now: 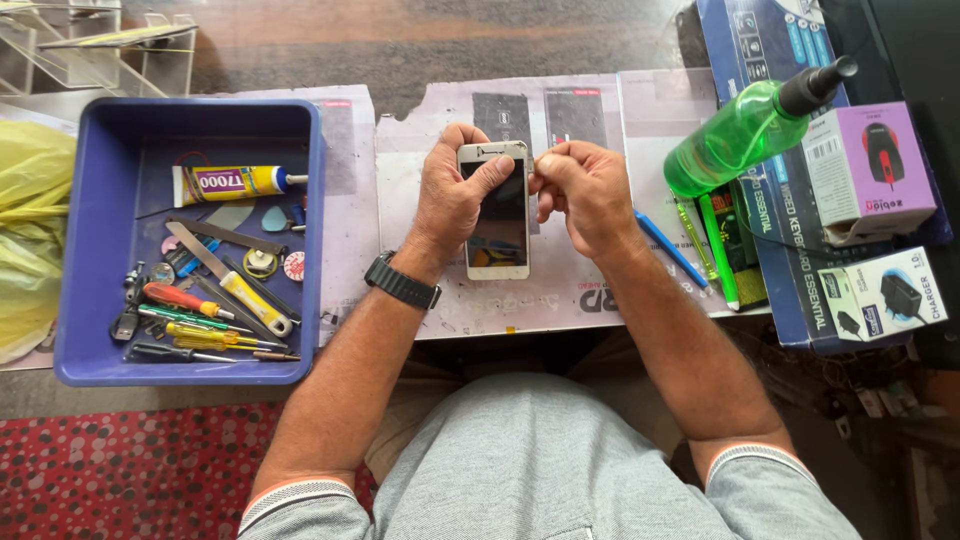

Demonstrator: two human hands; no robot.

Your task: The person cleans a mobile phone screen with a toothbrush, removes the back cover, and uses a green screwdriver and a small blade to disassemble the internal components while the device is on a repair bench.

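white phone (496, 215) gripped by left hand (452, 195), right hand (585, 190) pinched at its edge, purple box (868, 170) far right

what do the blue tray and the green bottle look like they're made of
Blue tray: looks like moulded plastic, smooth with a dull sheen and rounded rim. Green bottle: probably translucent plastic, since light shows through its glossy body; its black nozzle looks like opaque plastic.
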